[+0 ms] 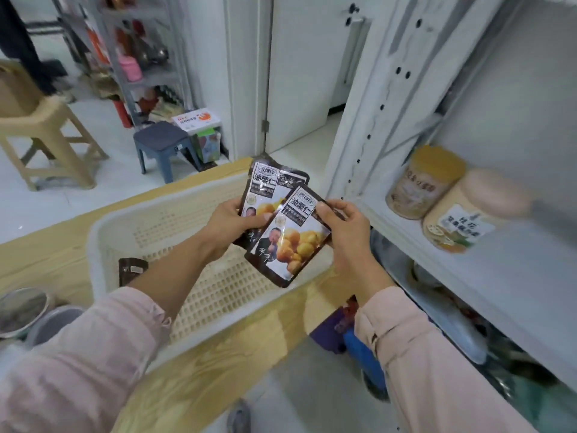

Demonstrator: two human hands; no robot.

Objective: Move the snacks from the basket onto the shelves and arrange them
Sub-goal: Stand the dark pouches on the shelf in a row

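Two dark chestnut snack packets are held above the white perforated basket (199,295). My left hand (232,221) grips the rear packet (268,185) by its lower left edge. My right hand (342,226) pinches the front packet (290,239) at its upper right corner, and that packet overlaps the rear one. One small brown packet (132,271) lies in the basket near its left wall. The white shelf (487,276) stands to the right, with two round tubs on it: one with a yellow lid (424,182) and one with a pinkish lid (468,214).
The basket sits on a light wooden table (62,257). A beige stool (46,142) and a grey stool (164,145) stand on the floor beyond. A metal rack (137,57) with goods is at the back. Lower shelves (468,339) hold assorted items.
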